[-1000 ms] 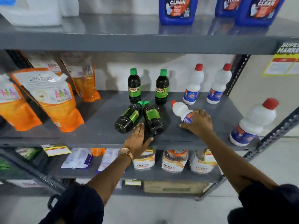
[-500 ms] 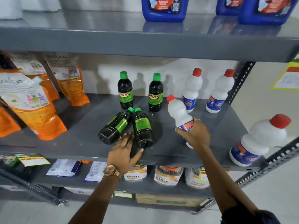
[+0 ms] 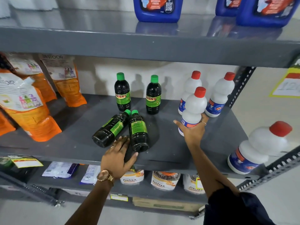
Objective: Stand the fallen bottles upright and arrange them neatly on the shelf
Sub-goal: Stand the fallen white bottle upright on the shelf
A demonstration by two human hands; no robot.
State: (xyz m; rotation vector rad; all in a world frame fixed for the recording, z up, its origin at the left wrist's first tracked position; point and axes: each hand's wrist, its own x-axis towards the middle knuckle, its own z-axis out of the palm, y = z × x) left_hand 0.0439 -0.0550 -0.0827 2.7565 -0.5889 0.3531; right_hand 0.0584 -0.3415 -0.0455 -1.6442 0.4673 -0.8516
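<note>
My right hand grips a white red-capped bottle by its base and holds it upright, just in front of two standing white bottles. Two dark green-capped bottles lie on the grey shelf: one angled left, one pointing back. My left hand rests flat, fingers apart, on the shelf between their bases, touching both. Two more dark bottles stand behind. Another white bottle stands tilted at the shelf's right front corner.
Orange refill pouches lean along the shelf's left side. Blue jugs stand on the shelf above. Jars and packets fill the shelf below. A perforated steel upright bounds the right side.
My right hand has lifted the white bottle from lying on the shelf, turned it upright and carried it back and to the right. My left hand stays by the two fallen dark bottles.
</note>
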